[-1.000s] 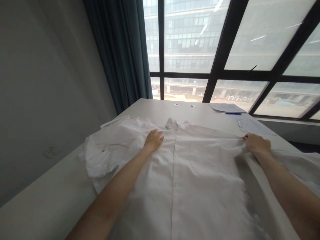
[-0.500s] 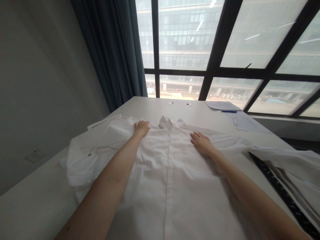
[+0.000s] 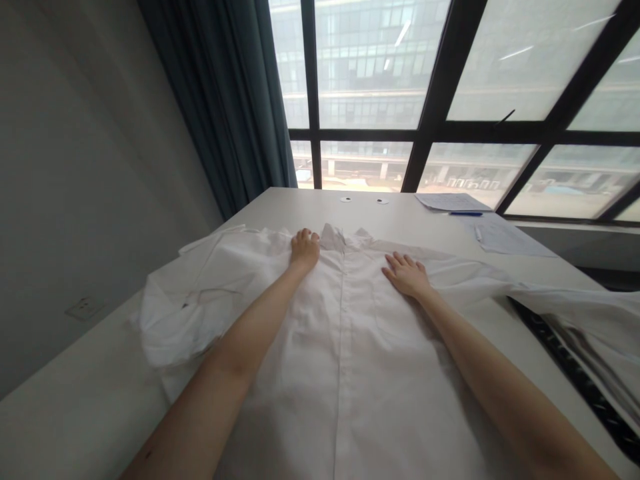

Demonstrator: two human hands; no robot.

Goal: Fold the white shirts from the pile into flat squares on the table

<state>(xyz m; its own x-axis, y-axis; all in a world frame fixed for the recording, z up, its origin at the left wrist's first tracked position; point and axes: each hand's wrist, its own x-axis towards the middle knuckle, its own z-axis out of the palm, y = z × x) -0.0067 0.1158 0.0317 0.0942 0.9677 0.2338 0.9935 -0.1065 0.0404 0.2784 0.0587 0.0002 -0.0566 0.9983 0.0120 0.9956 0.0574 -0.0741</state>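
A white button-up shirt lies spread front side up, with its collar at the far end. Just left of the collar, my left hand has its fingers curled down on the shoulder cloth; the fingertips are partly hidden. My right hand rests flat on the upper chest to the right, fingers spread. The left sleeve lies loosely bunched, while the right sleeve stretches out to the right.
The white table reaches to the window. Papers and a blue pen lie at the far right. A black-edged item sits under white cloth at the right. A dark curtain hangs at the left.
My left hand has slid right, closer to the collar, and its fingers are more curled. My right hand stays flat on the shirt. The view has tilted slightly.
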